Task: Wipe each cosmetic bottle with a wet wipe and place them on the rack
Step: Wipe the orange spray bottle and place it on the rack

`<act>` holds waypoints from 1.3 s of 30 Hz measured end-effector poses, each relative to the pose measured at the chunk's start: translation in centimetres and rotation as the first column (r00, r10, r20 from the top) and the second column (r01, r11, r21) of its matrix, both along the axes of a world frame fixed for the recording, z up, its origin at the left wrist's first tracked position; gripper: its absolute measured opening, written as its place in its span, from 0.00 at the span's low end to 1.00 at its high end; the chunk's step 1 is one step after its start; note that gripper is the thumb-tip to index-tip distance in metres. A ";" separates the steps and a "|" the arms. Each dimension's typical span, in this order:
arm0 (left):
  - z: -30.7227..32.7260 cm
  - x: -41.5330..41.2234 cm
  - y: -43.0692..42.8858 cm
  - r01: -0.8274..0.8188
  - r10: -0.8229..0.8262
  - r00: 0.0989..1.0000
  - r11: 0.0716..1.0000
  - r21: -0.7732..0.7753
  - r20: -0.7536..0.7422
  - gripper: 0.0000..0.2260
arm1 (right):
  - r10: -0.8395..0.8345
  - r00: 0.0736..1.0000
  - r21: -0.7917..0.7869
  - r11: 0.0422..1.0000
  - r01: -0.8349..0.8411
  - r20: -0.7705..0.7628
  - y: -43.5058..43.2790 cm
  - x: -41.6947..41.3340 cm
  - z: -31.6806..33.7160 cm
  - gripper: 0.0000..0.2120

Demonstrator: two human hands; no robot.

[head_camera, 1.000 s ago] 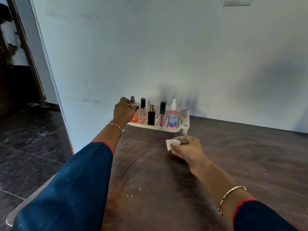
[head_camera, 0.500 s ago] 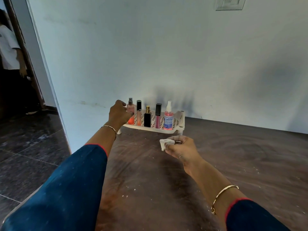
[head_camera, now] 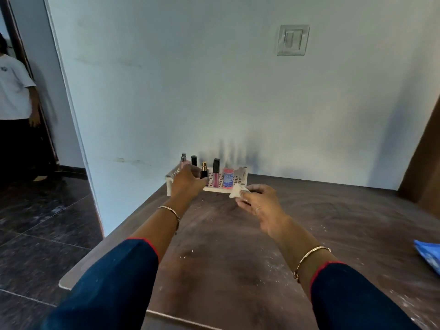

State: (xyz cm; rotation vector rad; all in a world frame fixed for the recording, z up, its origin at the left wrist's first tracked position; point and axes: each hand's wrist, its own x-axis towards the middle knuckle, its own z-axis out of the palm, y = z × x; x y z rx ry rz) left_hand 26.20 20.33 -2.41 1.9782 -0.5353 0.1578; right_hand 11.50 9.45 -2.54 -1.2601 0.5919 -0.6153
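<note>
The rack (head_camera: pixel 243 175) sits on the table (head_camera: pixel 214 258) against the wall. Standing upright in it, from its left end, are a pink perfume bottle (head_camera: pixel 183 161), a black-capped tube (head_camera: pixel 193 160), a black bottle with a gold top (head_camera: pixel 204 172), a pink lip gloss (head_camera: pixel 216 173) and a pink spray bottle (head_camera: pixel 228 178). The left hand (head_camera: pixel 188 183) reaches over the rack's front left corner, fingers close to the black bottle. From here I cannot tell whether its grip is closed on anything. The right hand (head_camera: pixel 259 204) hovers just in front of the rack's right corner, its grip pinching a crumpled white wet wipe (head_camera: pixel 235 193). A blue packet (head_camera: pixel 428 256) lies well to the right of the rack.
</note>
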 end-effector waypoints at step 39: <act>-16.2 -55.6 -17.4 0.825 -0.668 0.077 0.459 -0.329 -0.740 0.08 | -0.636 0.769 0.306 0.722 0.621 -0.062 -8.0 -56.0 -17.2 0.06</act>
